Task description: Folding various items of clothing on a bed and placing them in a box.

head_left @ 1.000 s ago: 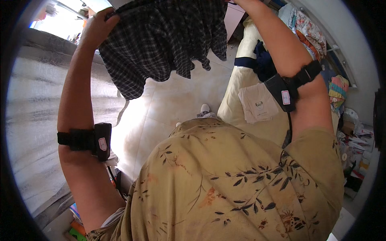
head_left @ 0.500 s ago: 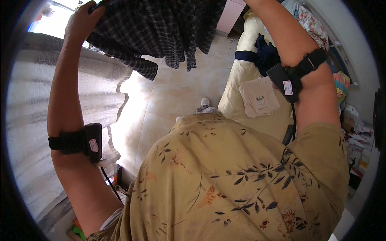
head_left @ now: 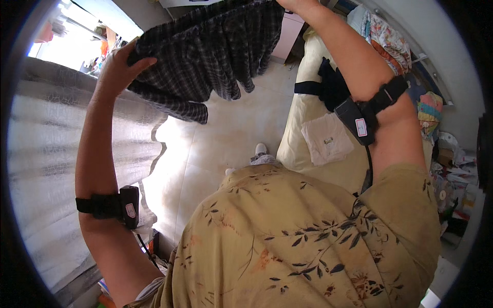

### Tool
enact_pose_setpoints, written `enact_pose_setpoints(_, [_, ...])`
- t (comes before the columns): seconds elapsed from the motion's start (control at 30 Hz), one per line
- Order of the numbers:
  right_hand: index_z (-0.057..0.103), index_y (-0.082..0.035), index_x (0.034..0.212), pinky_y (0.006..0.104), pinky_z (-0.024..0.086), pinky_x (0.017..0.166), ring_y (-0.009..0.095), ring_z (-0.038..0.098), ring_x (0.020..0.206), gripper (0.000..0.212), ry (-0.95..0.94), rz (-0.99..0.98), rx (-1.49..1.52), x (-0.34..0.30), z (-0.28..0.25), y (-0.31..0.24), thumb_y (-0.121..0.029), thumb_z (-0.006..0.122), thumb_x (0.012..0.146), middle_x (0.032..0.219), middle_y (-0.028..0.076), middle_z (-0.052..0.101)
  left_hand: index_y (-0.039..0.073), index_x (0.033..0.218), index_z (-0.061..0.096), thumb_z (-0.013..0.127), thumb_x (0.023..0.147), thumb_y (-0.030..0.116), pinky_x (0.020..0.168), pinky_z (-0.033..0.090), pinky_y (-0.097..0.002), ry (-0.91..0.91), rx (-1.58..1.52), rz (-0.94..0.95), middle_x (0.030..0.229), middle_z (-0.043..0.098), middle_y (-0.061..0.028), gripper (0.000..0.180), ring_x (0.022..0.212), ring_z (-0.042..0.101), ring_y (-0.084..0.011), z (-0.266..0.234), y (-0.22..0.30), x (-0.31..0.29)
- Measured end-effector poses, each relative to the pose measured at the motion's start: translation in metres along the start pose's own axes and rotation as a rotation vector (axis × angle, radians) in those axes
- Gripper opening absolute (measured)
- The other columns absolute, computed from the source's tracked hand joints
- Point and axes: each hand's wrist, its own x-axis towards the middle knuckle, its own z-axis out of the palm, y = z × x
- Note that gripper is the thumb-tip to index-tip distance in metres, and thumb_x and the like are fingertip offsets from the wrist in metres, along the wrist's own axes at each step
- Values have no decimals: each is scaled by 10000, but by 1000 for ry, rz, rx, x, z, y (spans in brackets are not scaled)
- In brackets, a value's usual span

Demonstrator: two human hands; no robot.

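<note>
A dark plaid garment [head_left: 205, 56], with what looks like a sleeve trailing at its lower left, hangs stretched between my two raised hands. My left hand [head_left: 119, 71] grips its left edge, the thumb pointing out across the cloth and the fingers behind it. At the top edge of the view, my right hand [head_left: 299, 5] is at the garment's upper right corner; the fingers are partly cut off, but the cloth hangs from them. The garment's top edge slopes up to the right.
A bed with a pale yellow cover [head_left: 295, 149] lies on my right, bearing a folded beige cloth [head_left: 327, 139] and a dark bundled cloth [head_left: 334, 84]. A grey-white curtain [head_left: 56, 154] hangs on the left. Heaped clutter [head_left: 454, 190] lines the far right. Pale floor tiles [head_left: 221, 138] lie below.
Both hands and the plaid garment have come lower in the view. My left hand has also shifted right, its thumb now spread across the cloth, and the right hand has come partly into view.
</note>
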Motion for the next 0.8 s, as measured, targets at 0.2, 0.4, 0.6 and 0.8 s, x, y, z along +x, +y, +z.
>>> enact_pose_setpoints(0.2, [612, -53, 831, 297, 463, 532, 162, 577, 644, 213, -259, 187, 835, 7, 12, 13, -8, 475, 674, 720, 60, 590, 41, 1027, 566, 525, 810, 296, 720, 432, -337, 93, -46, -32, 847, 612, -141, 338, 785, 597, -226, 7, -29, 7])
enact_pose_setpoints(0.4, [585, -37, 918, 306, 467, 571, 138, 561, 618, 210, -255, -164, 394, -9, -9, -3, -92, 504, 731, 729, 89, 575, 21, 1039, 557, 510, 844, 207, 770, 414, -288, 193, -397, -107, 930, 603, -89, 274, 854, 553, -173, 20, -49, 8])
enact_pose_setpoints(0.6, [553, -68, 1044, 341, 475, 758, 266, 583, 822, 497, -118, -446, 33, -32, 6, -4, -388, 655, 677, 921, 98, 600, 7, 1064, 550, 519, 844, 159, 786, 412, -237, 306, -1244, -344, 969, 594, -50, 270, 865, 545, -122, 31, -32, 15])
enact_pose_setpoints(0.8, [609, -68, 840, 364, 457, 583, 285, 582, 689, 194, 213, -468, -178, -3, 18, 20, -88, 496, 683, 769, 146, 580, -9, 1125, 495, 503, 840, 243, 813, 405, -282, 245, -201, -81, 998, 584, -149, 382, 895, 553, -201, 10, -55, 20])
